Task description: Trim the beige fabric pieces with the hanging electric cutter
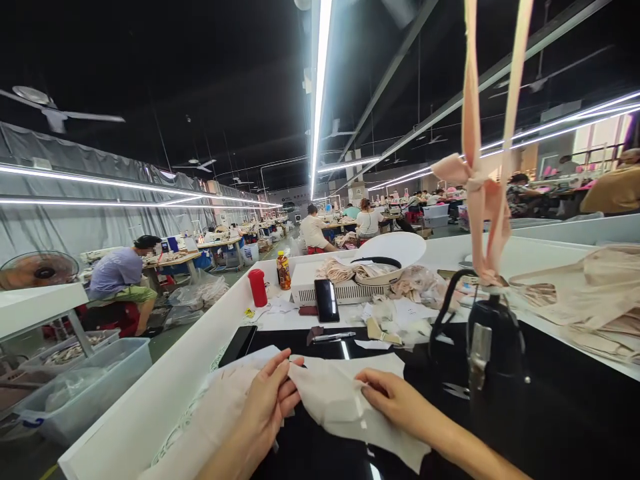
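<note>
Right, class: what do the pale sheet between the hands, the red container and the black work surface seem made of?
Pale cream sheet: thin, matte fabric or paper; it creases and curves softly.
Red cylindrical container: probably smooth plastic, given its even colour.
Glossy black work surface: perhaps glass or acrylic; it mirrors the lights.

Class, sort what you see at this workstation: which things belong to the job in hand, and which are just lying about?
Apparently in the job:
- thin white piece, held by left hand and right hand
- black work surface beneath

Apparently just lying about:
- phone
- red container
- drink bottle
</note>
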A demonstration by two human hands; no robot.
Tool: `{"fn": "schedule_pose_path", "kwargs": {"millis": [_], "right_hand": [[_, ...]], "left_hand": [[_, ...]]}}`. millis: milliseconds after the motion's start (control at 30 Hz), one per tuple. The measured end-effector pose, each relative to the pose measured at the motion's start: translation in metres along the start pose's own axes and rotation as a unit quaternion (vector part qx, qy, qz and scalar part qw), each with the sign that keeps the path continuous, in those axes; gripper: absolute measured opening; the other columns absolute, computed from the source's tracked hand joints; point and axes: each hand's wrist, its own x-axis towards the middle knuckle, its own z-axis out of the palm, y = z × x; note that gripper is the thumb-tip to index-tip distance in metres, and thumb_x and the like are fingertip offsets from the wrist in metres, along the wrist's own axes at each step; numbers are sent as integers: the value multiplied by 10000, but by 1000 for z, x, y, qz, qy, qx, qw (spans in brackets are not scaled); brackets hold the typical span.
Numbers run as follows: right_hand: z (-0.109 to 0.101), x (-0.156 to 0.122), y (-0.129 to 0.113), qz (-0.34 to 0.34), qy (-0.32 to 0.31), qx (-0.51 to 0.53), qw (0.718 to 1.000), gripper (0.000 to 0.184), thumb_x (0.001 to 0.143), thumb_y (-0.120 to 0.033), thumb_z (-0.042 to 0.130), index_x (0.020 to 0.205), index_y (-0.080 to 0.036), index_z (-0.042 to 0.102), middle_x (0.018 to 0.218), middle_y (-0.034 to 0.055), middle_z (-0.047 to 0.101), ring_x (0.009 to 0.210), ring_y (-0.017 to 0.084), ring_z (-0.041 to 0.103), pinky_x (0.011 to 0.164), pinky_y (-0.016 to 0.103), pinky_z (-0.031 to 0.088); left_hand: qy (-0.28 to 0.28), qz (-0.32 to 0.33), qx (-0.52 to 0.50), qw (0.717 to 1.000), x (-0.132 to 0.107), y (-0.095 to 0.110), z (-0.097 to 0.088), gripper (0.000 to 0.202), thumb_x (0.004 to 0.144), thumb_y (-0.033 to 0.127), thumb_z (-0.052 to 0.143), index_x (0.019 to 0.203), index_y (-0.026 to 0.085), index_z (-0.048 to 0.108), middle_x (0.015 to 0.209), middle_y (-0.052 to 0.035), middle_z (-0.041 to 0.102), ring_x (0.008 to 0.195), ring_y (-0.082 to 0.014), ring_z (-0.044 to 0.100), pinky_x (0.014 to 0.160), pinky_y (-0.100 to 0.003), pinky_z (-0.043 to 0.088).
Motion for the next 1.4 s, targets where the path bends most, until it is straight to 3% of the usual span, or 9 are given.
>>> {"fn": "schedule_pose_path", "kwargs": {"millis": [233, 500, 633, 800, 967, 1067, 1233, 1300, 1400], "right_hand": [[-48, 30, 49, 52, 65, -83, 993, 126, 949, -258, 594, 920, -182, 691, 852, 18, 693, 853, 226, 660, 798, 341, 487], [-47, 41, 69, 84, 72, -180, 977, 14, 972, -184, 698, 969, -170, 698, 964, 22, 723, 963, 231, 688, 902, 415, 538], [-46, 40, 68, 83, 85, -208, 971, 225, 900, -44, 585, 1048, -177, 691, 1053, 50, 746, 1032, 241, 698, 942, 392, 510], [-42, 40, 71, 79, 110, -248, 959, 353, 858, -71, 469, 1095, -212, 690, 1156, 74, 759, 1122, 266, 712, 949, 350, 500], [-36, 38, 71, 57, 131, -293, 945, 355, 871, -96, 478, 1109, -212, 713, 1181, 109, 745, 1156, 306, 689, 959, 400, 508], [-36, 35, 66, 27, 145, -323, 935, 330, 900, -109, 512, 1140, -190, 723, 1266, 151, 710, 1255, 362, 613, 1035, 482, 476], [-30, 26, 45, -31, 128, -368, 921, 321, 944, -57, 533, 1156, -200, 727, 1246, 130, 713, 1220, 323, 625, 1058, 463, 475], [-23, 22, 36, -36, 109, -391, 913, 250, 974, -65, 567, 1098, -197, 739, 1139, 103, 745, 1118, 283, 673, 989, 419, 518], [-12, 19, 27, -21, 88, -430, 898, 115, 1040, -163, 621, 992, -154, 725, 1047, 58, 744, 1012, 236, 706, 912, 421, 569]], "left_hand": [[25, 5, 8, 1000, 54, -16, 25, 282, 1074, 108, 536, 1352, 158, 533, 1220, -126, 760, 763, -134, 775, 723, -268, 651], [60, -27, 56, 996, 100, -43, 21, 328, 1043, 266, 661, 1349, 171, 597, 1223, -80, 689, 953, -192, 727, 798, -357, 647], [58, -16, 103, 993, 104, -48, 16, 344, 1038, 291, 670, 1354, 177, 597, 1267, -88, 673, 993, -204, 719, 824, -377, 643], [48, 20, 226, 973, 108, -50, 14, 371, 1036, 287, 669, 1381, 189, 578, 1310, -94, 648, 1018, -209, 707, 835, -380, 639], [21, 87, 430, 898, 97, -42, 3, 491, 995, 207, 653, 1465, 160, 518, 1369, -151, 569, 1029, -243, 691, 877, -437, 622], [-3, 175, 540, 823, 76, -37, -2, 559, 954, 182, 612, 1502, 131, 512, 1450, -199, 447, 1183, -310, 631, 1087, -522, 497], [-117, 289, 626, 715, 50, -47, 4, 475, 937, 228, 584, 1407, 245, 649, 1427, -105, 559, 1392, -294, 495, 1231, -427, 339], [-169, 300, 635, 692, 52, -56, 3, 459, 914, 241, 606, 1364, 266, 692, 1452, -92, 606, 1433, -299, 486, 1255, -439, 317], [-205, 303, 636, 679, 70, -73, -6, 439, 949, 311, 552, 1348, 236, 720, 1497, -160, 606, 1431, -360, 520, 1251, -543, 325]]}}
